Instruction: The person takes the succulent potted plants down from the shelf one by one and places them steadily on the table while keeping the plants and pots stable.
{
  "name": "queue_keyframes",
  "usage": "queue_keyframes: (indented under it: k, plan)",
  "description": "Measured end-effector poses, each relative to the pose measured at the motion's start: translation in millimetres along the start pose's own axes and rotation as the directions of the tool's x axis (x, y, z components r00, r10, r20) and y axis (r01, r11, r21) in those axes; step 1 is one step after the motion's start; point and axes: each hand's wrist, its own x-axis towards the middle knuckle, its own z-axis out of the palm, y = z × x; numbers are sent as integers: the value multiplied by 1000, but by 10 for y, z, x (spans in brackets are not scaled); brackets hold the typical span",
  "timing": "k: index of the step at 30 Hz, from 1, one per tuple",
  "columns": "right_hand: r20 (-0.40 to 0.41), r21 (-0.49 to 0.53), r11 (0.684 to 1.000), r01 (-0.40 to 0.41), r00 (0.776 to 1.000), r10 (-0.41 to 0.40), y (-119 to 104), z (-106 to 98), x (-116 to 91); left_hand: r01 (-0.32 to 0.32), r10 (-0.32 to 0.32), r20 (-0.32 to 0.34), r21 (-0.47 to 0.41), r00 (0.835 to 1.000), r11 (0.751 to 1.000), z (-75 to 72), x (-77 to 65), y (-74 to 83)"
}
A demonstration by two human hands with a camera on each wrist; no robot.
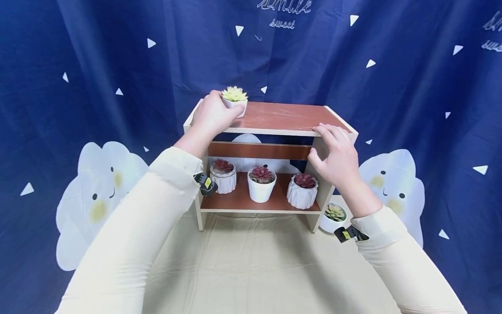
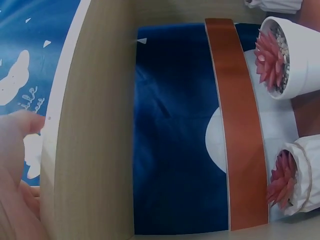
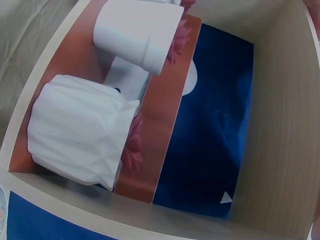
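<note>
My left hand [image 1: 215, 114] holds a small white pot with a yellow-green succulent [image 1: 235, 97] at the left end of the top board of a wooden shelf [image 1: 280, 116]. Its thumb lies across the front of the pot, and the other fingers are partly hidden behind it. At the top board's front right corner, my right hand [image 1: 336, 152] rests its fingertips on the edge, with the thumb spread below. In the left wrist view, only part of the left hand [image 2: 20, 175] shows beyond the board's edge; the pot it holds is out of that view.
On the lower board stand three white pots with red succulents: left [image 1: 223, 179], middle [image 1: 261, 186] and right [image 1: 302, 194]. A white pot with a green succulent [image 1: 332, 217] sits on the cloth beside the shelf's right side. Blue curtain [image 1: 157, 65] hangs behind.
</note>
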Motion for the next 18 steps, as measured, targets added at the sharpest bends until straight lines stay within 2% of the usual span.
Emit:
queue_keyframes:
  k: [7, 18]
  plan:
    - [-6, -2, 1000, 0, 1000, 0, 13, 16, -8, 0, 1, -33, 31, 999, 1000, 25, -14, 1]
    - [-34, -1, 1000, -5, 999, 5, 15, 41, -15, -14, 15, -73, 6, 997, 1000, 13, -11, -30]
